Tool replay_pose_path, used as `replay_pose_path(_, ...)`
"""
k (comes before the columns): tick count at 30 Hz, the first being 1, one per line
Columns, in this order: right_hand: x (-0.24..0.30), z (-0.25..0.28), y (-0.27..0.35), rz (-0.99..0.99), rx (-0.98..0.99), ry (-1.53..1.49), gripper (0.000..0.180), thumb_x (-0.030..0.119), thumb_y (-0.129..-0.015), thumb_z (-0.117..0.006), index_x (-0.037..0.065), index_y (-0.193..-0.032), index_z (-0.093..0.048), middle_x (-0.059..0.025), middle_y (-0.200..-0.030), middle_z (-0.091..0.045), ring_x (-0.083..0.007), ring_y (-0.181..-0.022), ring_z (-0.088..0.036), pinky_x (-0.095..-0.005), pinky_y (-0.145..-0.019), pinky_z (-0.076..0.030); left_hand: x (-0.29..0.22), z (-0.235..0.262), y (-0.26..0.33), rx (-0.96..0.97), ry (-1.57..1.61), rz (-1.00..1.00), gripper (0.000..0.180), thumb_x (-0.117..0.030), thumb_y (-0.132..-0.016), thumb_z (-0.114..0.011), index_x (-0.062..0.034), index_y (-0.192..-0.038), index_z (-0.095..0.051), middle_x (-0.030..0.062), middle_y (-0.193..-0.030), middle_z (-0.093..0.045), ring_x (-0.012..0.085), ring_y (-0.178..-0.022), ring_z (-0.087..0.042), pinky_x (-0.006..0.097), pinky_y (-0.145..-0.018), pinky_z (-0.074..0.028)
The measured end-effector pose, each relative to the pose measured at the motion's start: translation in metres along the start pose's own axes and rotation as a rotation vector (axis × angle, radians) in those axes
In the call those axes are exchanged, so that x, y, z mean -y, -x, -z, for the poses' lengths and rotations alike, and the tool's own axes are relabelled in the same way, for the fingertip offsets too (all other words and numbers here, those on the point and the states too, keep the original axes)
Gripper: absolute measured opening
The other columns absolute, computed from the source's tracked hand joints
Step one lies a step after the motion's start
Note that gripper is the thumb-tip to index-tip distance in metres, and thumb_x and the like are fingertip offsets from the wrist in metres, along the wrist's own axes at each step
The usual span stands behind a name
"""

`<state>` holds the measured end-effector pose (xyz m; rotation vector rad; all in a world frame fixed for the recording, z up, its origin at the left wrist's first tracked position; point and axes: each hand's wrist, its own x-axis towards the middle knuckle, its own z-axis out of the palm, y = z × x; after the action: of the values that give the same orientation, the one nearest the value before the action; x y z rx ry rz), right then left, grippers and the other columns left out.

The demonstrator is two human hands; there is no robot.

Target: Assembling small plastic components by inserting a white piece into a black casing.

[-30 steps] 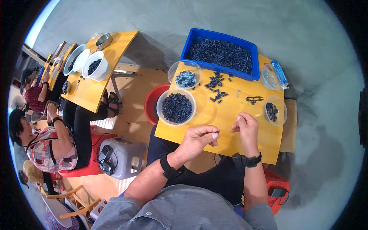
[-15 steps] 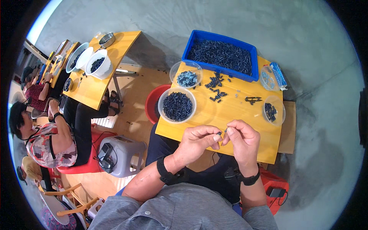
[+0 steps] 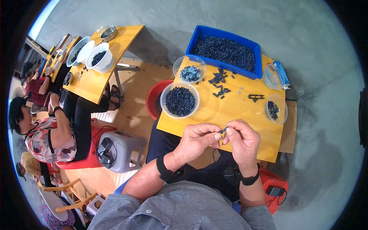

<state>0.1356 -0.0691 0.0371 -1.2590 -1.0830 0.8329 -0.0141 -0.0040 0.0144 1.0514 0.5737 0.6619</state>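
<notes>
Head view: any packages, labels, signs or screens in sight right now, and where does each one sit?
Small packet: far right corner of the yellow table, beside a clear bowl; long, narrow, blue and white.
Labels, signs, screens: none that I can make out.

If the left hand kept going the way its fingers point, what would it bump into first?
The left hand points right, toward the right hand. It would meet the small dark part pinched between both hands, then the right hand's fingers right behind it.
</notes>
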Motion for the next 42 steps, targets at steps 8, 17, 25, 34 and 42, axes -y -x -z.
replay_pose_path(8,0.001,0.0,-0.001,0.084,0.032,0.086,0.009,-0.002,-0.088,-0.057,-0.006,-0.095,-0.061,-0.0094,-0.087,-0.058,-0.0096,-0.064,-0.059,-0.0205,-0.056,-0.051,0.002,0.004,0.0,0.044,0.008,-0.01,0.01,-0.005,-0.089,-0.061,0.0025,-0.093,-0.066,0.0043,-0.08,-0.066,0.0098,-0.07,-0.062,0.024,-0.065,-0.051)
replay_pose_path(17,0.0,0.003,-0.004,0.105,0.089,0.111,0.008,-0.002,-0.087,-0.057,-0.005,-0.094,-0.061,-0.0097,-0.085,-0.058,-0.0119,-0.064,-0.059,-0.0232,-0.056,-0.049,0.0,0.007,-0.001,0.084,0.083,0.053,0.011,-0.006,-0.089,-0.061,0.0025,-0.093,-0.066,0.0064,-0.083,-0.067,0.011,-0.068,-0.062,0.024,-0.064,-0.052)
replay_pose_path(25,0.002,0.007,-0.009,0.141,0.143,0.15,0.005,-0.002,-0.085,-0.059,-0.004,-0.089,-0.062,-0.0095,-0.083,-0.059,-0.013,-0.064,-0.058,-0.0231,-0.055,-0.047,0.003,0.011,-0.002,0.139,0.224,0.152,0.011,-0.004,-0.089,-0.06,0.003,-0.096,-0.064,0.0103,-0.083,-0.066,0.015,-0.064,-0.063,0.026,-0.059,-0.053)
replay_pose_path(34,-0.002,0.009,-0.012,0.164,0.155,0.156,0.006,-0.002,-0.082,-0.063,-0.001,-0.088,-0.064,-0.0094,-0.083,-0.061,-0.0176,-0.07,-0.059,-0.0271,-0.061,-0.048,0.005,0.014,-0.006,0.165,0.293,0.18,0.012,-0.003,-0.09,-0.059,0.0029,-0.098,-0.064,0.0116,-0.084,-0.066,0.0163,-0.063,-0.063,0.026,-0.058,-0.053)
replay_pose_path(42,-0.011,0.01,-0.013,0.199,0.222,0.059,0.01,-0.002,-0.082,-0.065,0.001,-0.091,-0.065,-0.0107,-0.087,-0.061,-0.0178,-0.076,-0.059,-0.0268,-0.065,-0.048,0.002,0.013,-0.005,0.16,0.371,0.229,0.01,-0.004,-0.09,-0.059,0.0021,-0.096,-0.064,0.008,-0.079,-0.066,0.0129,-0.061,-0.062,0.026,-0.059,-0.052)
